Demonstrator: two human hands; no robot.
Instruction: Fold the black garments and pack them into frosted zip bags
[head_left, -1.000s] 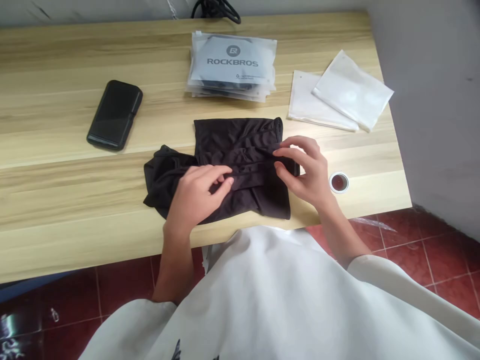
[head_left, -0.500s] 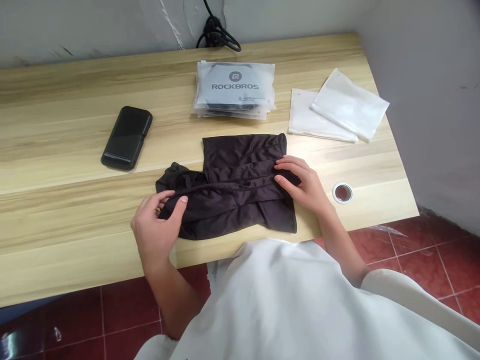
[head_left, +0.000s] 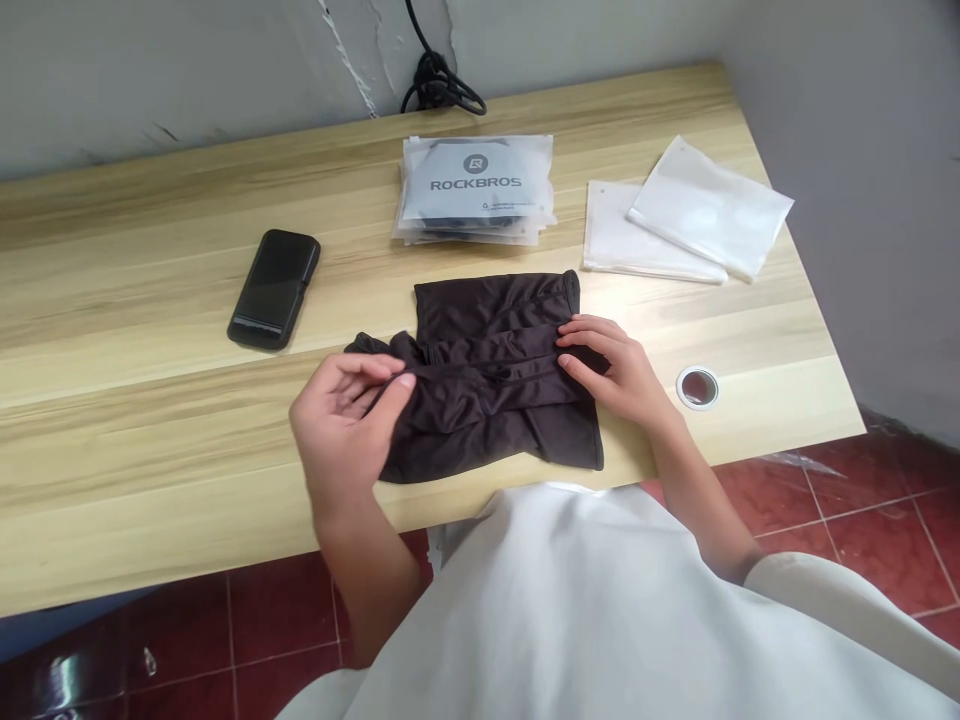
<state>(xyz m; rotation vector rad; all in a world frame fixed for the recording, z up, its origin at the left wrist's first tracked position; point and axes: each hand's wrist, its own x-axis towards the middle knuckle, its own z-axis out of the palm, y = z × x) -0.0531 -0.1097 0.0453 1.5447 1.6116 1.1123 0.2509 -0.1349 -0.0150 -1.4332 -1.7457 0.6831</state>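
Note:
A black stretchy cloth garment (head_left: 487,400) lies partly folded at the table's front, its wide part flat and its narrower left part bunched. My left hand (head_left: 349,410) is closed on the left end, pinching the fabric's upper edge between thumb and fingers. On the right side of the garment rests my right hand (head_left: 611,365), fingers stretched out over the cloth and the thumb a little apart from them. The garment's exact kind cannot be made out in its folded state.
Behind the garment stands a stack of printed zip pouches (head_left: 476,190) with dark contents. Two frosted pouches (head_left: 712,205) overlap at the right. A black phone (head_left: 274,290) lies left, a round cable hole (head_left: 697,388) sits right, and a coiled black cable (head_left: 442,85) hangs behind.
My left hand has moved right and slightly up, drawing the garment's left end inward, so the cloth bunches more in the middle. My right hand keeps its place on the cloth.

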